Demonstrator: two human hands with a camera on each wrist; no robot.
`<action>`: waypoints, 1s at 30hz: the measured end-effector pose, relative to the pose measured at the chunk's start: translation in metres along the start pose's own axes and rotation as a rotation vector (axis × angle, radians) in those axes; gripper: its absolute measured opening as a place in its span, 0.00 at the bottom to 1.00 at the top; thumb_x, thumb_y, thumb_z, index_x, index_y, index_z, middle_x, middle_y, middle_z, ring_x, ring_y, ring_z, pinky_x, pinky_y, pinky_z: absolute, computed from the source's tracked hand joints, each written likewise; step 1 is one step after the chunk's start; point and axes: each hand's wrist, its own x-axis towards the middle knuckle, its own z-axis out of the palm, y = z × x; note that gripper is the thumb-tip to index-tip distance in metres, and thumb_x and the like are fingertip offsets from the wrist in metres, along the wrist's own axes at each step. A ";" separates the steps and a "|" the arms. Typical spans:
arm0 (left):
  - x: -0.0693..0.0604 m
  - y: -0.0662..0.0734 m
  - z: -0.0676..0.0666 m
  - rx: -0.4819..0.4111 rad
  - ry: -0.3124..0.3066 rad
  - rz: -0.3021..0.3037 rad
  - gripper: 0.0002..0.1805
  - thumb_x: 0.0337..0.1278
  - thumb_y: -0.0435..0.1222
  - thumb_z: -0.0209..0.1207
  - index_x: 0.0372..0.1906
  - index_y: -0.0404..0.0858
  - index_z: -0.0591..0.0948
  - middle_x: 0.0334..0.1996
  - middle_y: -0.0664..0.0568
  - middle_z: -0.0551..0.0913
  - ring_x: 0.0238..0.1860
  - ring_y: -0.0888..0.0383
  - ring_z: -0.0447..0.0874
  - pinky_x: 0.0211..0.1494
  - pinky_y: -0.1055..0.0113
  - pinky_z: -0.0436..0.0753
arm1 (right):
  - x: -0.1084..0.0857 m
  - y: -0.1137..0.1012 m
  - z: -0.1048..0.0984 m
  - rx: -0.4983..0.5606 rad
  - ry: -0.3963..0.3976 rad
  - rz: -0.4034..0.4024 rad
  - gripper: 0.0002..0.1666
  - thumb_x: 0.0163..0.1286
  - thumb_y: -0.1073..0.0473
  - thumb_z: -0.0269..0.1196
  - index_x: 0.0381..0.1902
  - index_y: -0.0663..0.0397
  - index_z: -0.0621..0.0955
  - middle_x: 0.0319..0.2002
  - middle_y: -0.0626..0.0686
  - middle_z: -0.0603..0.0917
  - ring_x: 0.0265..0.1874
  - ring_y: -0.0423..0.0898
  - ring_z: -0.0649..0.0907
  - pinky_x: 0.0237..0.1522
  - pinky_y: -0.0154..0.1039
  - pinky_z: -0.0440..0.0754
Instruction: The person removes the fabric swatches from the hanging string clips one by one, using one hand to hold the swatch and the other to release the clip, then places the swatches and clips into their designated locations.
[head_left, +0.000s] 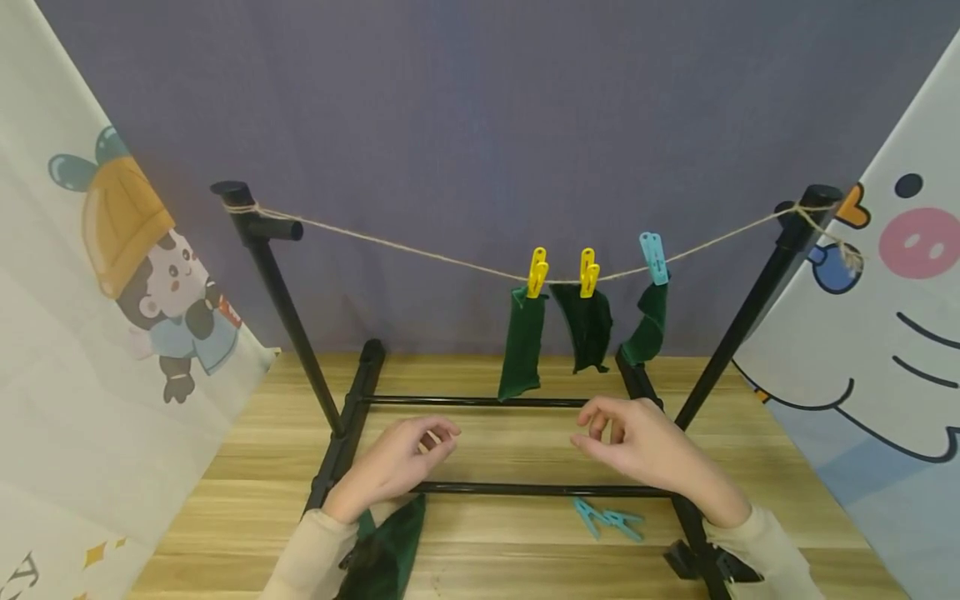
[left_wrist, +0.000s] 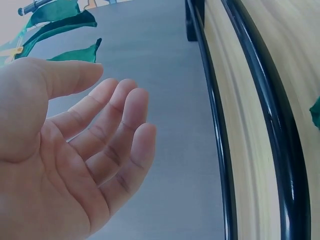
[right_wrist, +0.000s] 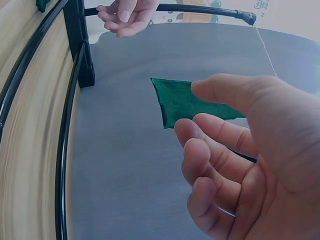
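Both hands hover above the black rack's lower bars, fingers loosely bent, nothing in them. The left hand (head_left: 407, 457) is over the near bar's left part; the right hand (head_left: 633, 442) is below the hanging cloths. Three dark green cloth pieces hang from a twine line (head_left: 420, 249): a left strip (head_left: 522, 346) under one yellow clothespin (head_left: 537, 273), a middle piece (head_left: 588, 327) under another yellow clothespin (head_left: 588, 273), and a curled right piece (head_left: 647, 325) under a blue clothespin (head_left: 654, 258). In the right wrist view, a green cloth (right_wrist: 175, 102) appears behind the right thumb, apparently without contact.
More green cloth (head_left: 390, 554) lies on the wooden table (head_left: 495, 542) by the left forearm. Blue clothespins (head_left: 619, 523) lie in front of the near bar (head_left: 525, 489). A left post (head_left: 288, 325) and a right post (head_left: 742, 325) hold up the twine.
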 end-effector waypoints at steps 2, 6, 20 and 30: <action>0.002 0.001 0.000 -0.004 -0.001 0.003 0.14 0.81 0.44 0.57 0.61 0.46 0.85 0.50 0.53 0.90 0.48 0.59 0.86 0.46 0.65 0.85 | 0.001 -0.001 -0.001 0.002 -0.003 0.000 0.09 0.75 0.48 0.70 0.44 0.45 0.86 0.31 0.38 0.85 0.17 0.34 0.77 0.20 0.34 0.77; 0.005 0.002 -0.001 -0.018 0.010 0.011 0.14 0.81 0.44 0.57 0.60 0.47 0.85 0.49 0.56 0.90 0.48 0.60 0.86 0.46 0.65 0.85 | 0.004 -0.002 -0.003 -0.011 -0.001 -0.002 0.09 0.74 0.48 0.71 0.44 0.45 0.86 0.31 0.37 0.85 0.18 0.33 0.77 0.21 0.33 0.77; 0.016 0.014 0.004 -0.055 0.087 0.042 0.12 0.79 0.41 0.60 0.60 0.49 0.85 0.51 0.56 0.88 0.48 0.58 0.86 0.48 0.63 0.85 | 0.015 -0.012 -0.007 -0.003 0.055 -0.042 0.06 0.76 0.51 0.70 0.44 0.44 0.86 0.32 0.37 0.86 0.17 0.32 0.74 0.20 0.34 0.75; 0.024 0.016 0.008 -0.159 0.146 0.045 0.13 0.77 0.44 0.62 0.61 0.52 0.85 0.50 0.58 0.88 0.46 0.58 0.86 0.43 0.65 0.85 | 0.022 -0.021 -0.011 -0.020 0.161 -0.093 0.03 0.75 0.56 0.70 0.44 0.41 0.87 0.35 0.41 0.89 0.13 0.32 0.69 0.14 0.33 0.67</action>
